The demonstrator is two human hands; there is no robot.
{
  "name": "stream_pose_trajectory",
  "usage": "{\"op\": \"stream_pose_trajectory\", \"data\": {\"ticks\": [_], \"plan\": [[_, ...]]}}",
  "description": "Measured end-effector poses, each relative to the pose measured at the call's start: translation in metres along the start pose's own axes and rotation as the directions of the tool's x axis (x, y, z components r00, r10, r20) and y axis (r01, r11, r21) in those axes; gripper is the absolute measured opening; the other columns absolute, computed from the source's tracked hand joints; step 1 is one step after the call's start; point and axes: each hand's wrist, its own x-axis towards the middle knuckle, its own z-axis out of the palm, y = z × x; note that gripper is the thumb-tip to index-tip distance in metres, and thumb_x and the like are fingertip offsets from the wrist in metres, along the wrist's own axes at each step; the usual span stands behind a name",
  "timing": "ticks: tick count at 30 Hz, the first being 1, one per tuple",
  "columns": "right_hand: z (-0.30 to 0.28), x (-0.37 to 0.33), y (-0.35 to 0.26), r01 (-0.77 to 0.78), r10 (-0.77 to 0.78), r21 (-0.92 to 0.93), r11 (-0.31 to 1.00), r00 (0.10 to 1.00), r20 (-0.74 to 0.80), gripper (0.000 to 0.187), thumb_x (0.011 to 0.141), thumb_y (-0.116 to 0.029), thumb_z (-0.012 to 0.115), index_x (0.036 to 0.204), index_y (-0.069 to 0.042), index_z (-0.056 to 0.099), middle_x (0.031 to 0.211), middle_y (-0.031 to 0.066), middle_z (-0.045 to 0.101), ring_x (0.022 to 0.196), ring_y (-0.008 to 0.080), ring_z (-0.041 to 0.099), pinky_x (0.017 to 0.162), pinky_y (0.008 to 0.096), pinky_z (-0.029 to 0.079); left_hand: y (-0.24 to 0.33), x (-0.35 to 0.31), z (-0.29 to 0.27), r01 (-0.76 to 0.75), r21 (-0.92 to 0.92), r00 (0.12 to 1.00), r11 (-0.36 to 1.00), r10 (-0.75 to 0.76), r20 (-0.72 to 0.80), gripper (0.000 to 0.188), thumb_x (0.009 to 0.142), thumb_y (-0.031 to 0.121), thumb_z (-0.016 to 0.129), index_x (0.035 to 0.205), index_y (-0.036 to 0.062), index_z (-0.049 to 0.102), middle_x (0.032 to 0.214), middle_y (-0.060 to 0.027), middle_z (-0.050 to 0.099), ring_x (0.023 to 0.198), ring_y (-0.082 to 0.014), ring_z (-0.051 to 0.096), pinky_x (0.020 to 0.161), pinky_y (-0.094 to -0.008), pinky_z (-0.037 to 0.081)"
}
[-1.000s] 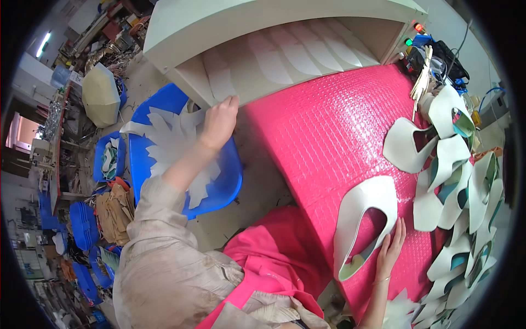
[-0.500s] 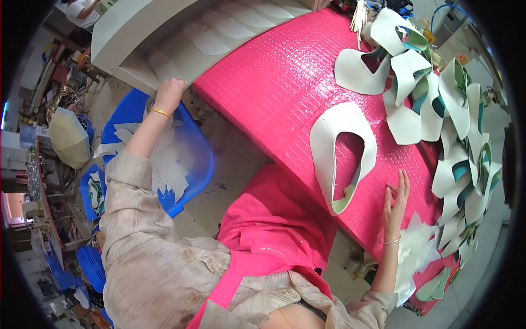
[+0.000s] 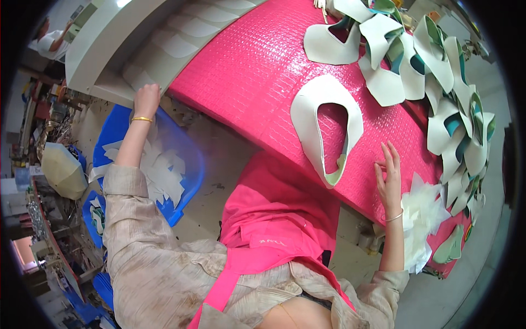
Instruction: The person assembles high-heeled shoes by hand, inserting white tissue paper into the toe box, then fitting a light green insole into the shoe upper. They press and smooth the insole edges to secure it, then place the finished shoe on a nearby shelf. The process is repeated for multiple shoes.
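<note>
My left hand is closed at the front corner of a pale machine with a curved hood. What its fingers hold there, if anything, is hidden. My right hand is open, fingers apart and palm empty, over the near right part of the pink-covered table. To its left, at the table's near edge, a white shoe upper with a large oval opening lies by itself. Beside my right wrist is a stack of thin whitish sheets.
Several white shoe uppers with green linings pile along the table's right side. White cut pieces lie in the machine's bed. Below my left arm stands a blue bin with white scraps. A folded umbrella-like beige object sits farther left.
The whole view has shifted, so the table and uppers appear higher and farther left. Both hands keep nearly the same places, the left at the machine's corner, the right over the table.
</note>
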Motion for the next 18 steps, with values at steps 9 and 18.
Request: {"op": "stream_pose_trajectory", "data": {"ticks": [9,18], "plan": [[-0.012,0.006,-0.007,-0.060,0.060,0.025,0.998,0.998,0.004,0.046,0.082,0.003,0.051,0.126,-0.007,0.043,0.131,0.0114,0.036,0.081,0.0158,0.057,0.076,0.0272,0.048,-0.006,-0.007,-0.003,0.017,-0.067,0.975,0.998,-0.031,-0.221,0.007,0.078,0.011,0.052,0.081,0.0040,0.053,0.079,-0.0151,0.059,0.066,-0.0336,0.061,0.060,-0.0416,0.051],[-0.003,0.029,-0.039,0.007,-0.005,-0.019,1.000,0.997,0.079,0.043,0.082,0.003,0.051,0.124,-0.007,0.046,0.127,0.0107,0.042,0.077,0.0150,0.056,0.072,0.0280,0.047,0.025,-0.002,-0.059,-0.070,-0.338,0.888,0.939,-0.095,-0.449,0.013,0.075,0.006,0.056,0.087,0.0025,0.058,0.084,-0.0141,0.061,0.071,-0.0306,0.060,0.061,-0.0374,0.049]]}}
